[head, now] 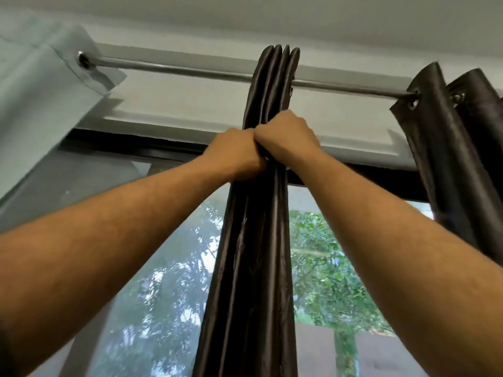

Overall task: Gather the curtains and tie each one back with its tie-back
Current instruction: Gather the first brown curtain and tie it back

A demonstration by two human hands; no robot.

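Head view: left hand [234,152] and right hand [285,131] clench the bunched curtain [253,254]; pulling down could strain the rod [190,69] above the fingers.

We see a dark brown curtain [253,240] with a satin sheen, its folds catching pale streaks of light. A second curtain [460,159] at the right is the same glossy dark brown. The curtain at the left [40,99] is a plain pale grey-green. The rod [177,68] is silvery grey metal, as are the rings in the cloth. We find the wall and ceiling [272,14] off-white and the window frame [136,148] black. Through the glass, the leaves [326,268] are bright green against patches of white sky.
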